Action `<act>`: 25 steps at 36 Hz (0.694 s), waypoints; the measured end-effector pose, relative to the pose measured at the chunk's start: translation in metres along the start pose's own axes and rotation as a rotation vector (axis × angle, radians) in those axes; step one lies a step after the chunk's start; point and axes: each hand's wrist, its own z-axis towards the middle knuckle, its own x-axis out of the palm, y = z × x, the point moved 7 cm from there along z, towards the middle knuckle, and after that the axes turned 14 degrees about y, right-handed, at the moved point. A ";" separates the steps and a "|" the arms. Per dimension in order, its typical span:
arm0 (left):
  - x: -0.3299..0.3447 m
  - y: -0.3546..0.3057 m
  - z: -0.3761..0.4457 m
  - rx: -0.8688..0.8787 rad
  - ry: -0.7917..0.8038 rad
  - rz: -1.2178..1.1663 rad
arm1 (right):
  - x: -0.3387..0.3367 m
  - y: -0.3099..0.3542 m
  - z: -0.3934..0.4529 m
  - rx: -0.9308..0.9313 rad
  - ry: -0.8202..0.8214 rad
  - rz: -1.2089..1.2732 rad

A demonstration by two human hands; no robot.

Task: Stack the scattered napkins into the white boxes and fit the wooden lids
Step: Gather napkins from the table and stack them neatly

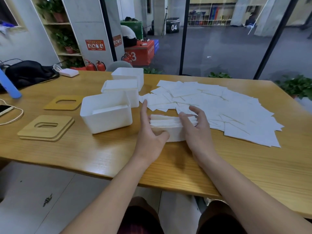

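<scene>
A thick stack of white napkins stands on the wooden table between my hands. My left hand holds its left end, thumb curled under the front. My right hand holds the right end, fingers curved over the top. Several loose napkins lie spread to the right. Three white boxes stand left of the stack: the nearest box is partly filled, the middle box is full, the far box has contents hidden. Two wooden lids lie stacked at the left, another lid behind them.
A black bag, a white charger and a blue tube sit at the table's far left. A phone with a cable lies at the left edge. Plants and a glass wall stand behind the table.
</scene>
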 end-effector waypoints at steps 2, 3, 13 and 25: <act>-0.003 0.003 -0.001 -0.031 -0.005 -0.002 | -0.001 -0.005 0.001 0.023 -0.014 -0.001; -0.005 0.005 0.000 -0.044 0.006 -0.015 | -0.001 -0.007 0.001 0.038 -0.015 0.004; -0.012 0.004 0.000 -0.072 -0.041 -0.024 | 0.003 -0.006 0.005 0.039 -0.012 0.025; -0.008 0.000 -0.002 -0.032 -0.031 0.012 | 0.011 -0.012 0.006 0.039 0.033 0.120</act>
